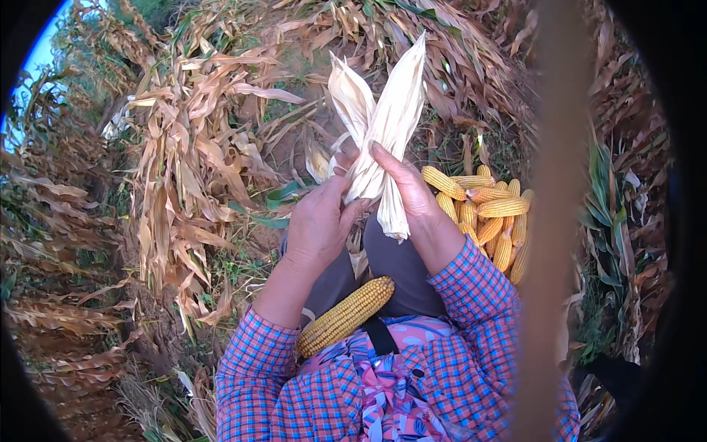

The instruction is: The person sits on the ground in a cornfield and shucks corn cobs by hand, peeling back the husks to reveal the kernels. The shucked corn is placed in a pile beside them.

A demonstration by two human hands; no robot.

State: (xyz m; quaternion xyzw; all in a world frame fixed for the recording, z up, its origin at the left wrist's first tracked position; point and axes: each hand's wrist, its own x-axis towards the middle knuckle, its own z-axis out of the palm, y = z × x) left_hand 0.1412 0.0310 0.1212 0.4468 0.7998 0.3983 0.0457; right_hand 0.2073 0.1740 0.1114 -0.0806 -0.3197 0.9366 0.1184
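Pale dried corn husks are crossed between my two hands above my knees. My left hand grips their lower left side, its fingers partly hidden behind them. With its thumb pressed on the front, my right hand holds the longer husk bundle, whose gathered end hangs down toward my lap. Behind it, a second husk bundle leans up to the left. A husked yellow corn cob lies across my lap, below my left wrist and touching neither hand.
Several husked corn cobs are heaped on the ground beside my right forearm. Dry corn stalks and leaves lie at the left and far side. A blurred brown upright strip crosses the right of the view, close to the camera.
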